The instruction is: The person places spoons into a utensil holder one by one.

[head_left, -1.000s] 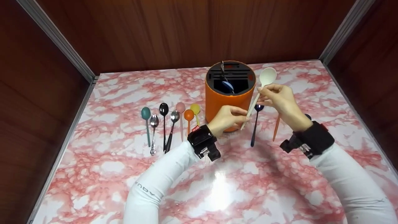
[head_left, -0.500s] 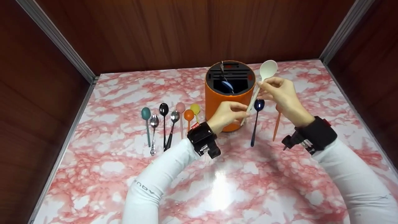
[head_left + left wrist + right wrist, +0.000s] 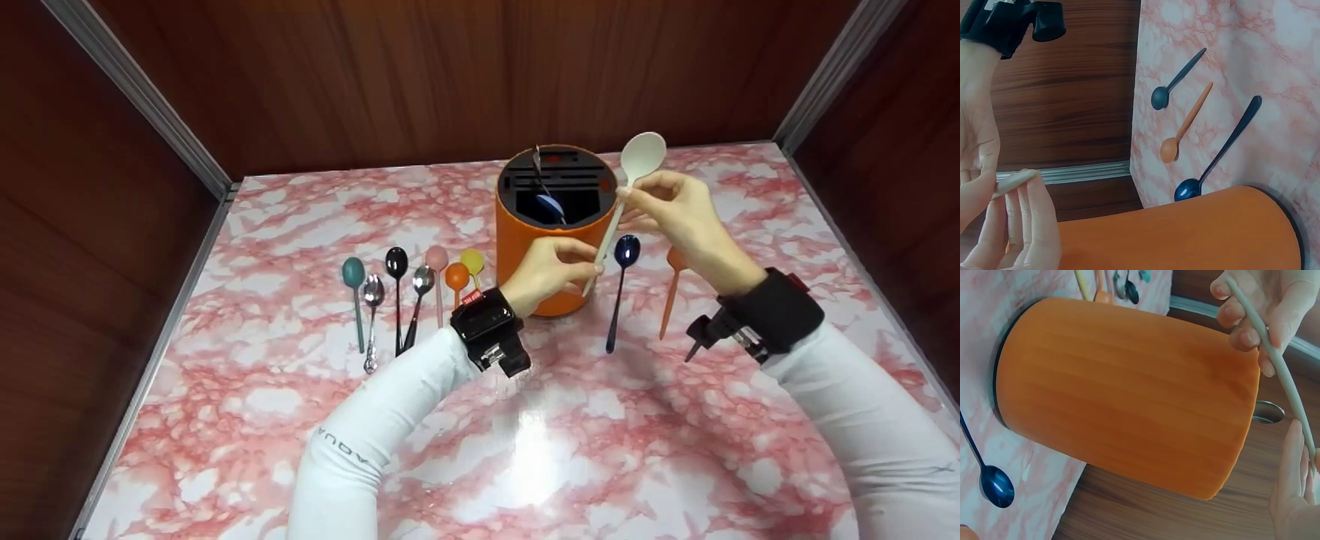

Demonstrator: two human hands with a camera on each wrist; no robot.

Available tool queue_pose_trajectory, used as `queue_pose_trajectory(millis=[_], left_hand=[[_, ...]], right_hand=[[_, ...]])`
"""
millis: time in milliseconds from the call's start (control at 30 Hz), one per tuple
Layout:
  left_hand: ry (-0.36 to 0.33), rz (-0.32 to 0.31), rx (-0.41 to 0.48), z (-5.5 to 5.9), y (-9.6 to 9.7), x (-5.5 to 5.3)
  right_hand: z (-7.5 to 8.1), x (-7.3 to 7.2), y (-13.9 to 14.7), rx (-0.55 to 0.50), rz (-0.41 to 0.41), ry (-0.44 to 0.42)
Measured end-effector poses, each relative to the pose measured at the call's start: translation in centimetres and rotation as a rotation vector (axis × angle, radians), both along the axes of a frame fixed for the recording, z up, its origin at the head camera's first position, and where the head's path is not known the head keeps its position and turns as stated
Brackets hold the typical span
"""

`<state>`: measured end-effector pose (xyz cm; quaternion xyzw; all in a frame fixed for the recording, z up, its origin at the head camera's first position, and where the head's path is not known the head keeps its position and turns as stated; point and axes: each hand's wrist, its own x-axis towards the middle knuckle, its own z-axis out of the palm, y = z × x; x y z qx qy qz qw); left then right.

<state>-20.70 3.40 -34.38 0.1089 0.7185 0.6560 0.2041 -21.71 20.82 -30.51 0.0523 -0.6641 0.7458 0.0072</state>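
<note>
A cream-white spoon is held aslant in the air, bowl up, in front of the right side of an orange cylindrical holder. My right hand pinches its handle just below the bowl. Lower down, my left hand pinches the handle close to its end. The right wrist view shows the thin handle running between both hands. In the holder's black slotted top, one blue-tinted spoon sits in the large opening, and a thin metal utensil sticks up beside it.
Left of the holder lies a row of spoons: teal, black, pink, orange, yellow and several others. On its right lie a dark blue spoon, an orange spoon and a dark teal spoon. Wooden panels enclose the table.
Both hands have risen with the white spoon, the right hand more than the left. The dark blue spoon's bowl on the table has come into view below the right hand.
</note>
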Motion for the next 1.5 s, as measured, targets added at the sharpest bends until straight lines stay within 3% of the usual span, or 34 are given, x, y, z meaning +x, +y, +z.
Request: queue_pose_trajectory(millis=[467, 767, 1000, 1133, 1267, 1500], left_hand=[[-0.015, 0.000, -0.027, -0.1, -0.5, -0.1], [-0.006, -0.018, -0.046, -0.8, -0.7, -0.1], [-0.006, -0.094, -0.119, -1.5, -1.4, 0.3], [-0.021, -0.119, -0.126, -2.4, -2.1, 0.6], [-0.015, -0.119, -0.142, -3.3, -2.7, 0.7], [-0.075, -0.098, -0.152, -4.5, -3.5, 0.9]], right_hand=[[1.2, -0.3, -0.4, 0.087, 0.004, 0.010], [2.3, -0.8, -0.4, -0.032, -0.007, 0.028], [3.1, -0.9, -0.6, -0.087, -0.078, 0.040], [3.5, -1.1, -0.7, -0.171, -0.072, 0.050], [3.9, -1.3, -0.7, -0.199, -0.086, 0.048], [4.1, -1.8, -1.1, -0.232, -0.134, 0.092]])
